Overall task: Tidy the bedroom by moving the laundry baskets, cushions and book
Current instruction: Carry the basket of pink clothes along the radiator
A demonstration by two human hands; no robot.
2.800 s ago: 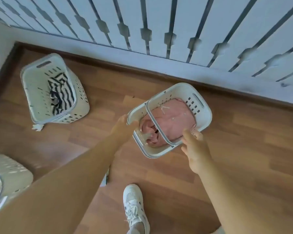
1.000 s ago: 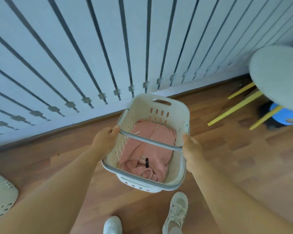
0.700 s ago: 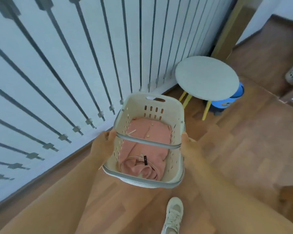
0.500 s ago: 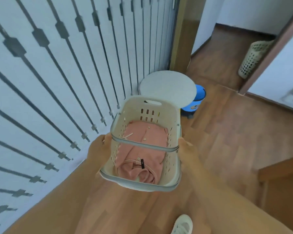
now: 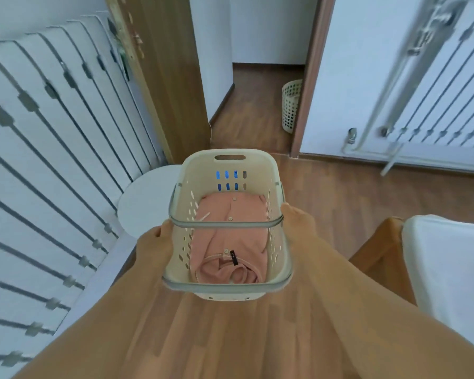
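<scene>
I carry a cream laundry basket (image 5: 229, 162) with a grey rim and a grey handle bar across its top, held up above the wooden floor at the centre of the view. A pink garment (image 5: 230, 242) lies folded inside it. My left hand (image 5: 155, 246) grips the basket's left side at the rim. My right hand (image 5: 298, 225) grips the right side at the same height. Both forearms reach in from the bottom of the frame.
A round white stool (image 5: 145, 201) stands just left of the basket, against a white panelled wall (image 5: 52, 160). An open wooden door (image 5: 170, 77) leads ahead to a hallway holding a cream perforated bin (image 5: 292, 105). A bed corner with wooden frame (image 5: 381, 255) sits at right.
The view has turned from the wall and floor toward the doorway. The basket, lifted from the floor, stays held between both hands. The other baskets have left the frame.
</scene>
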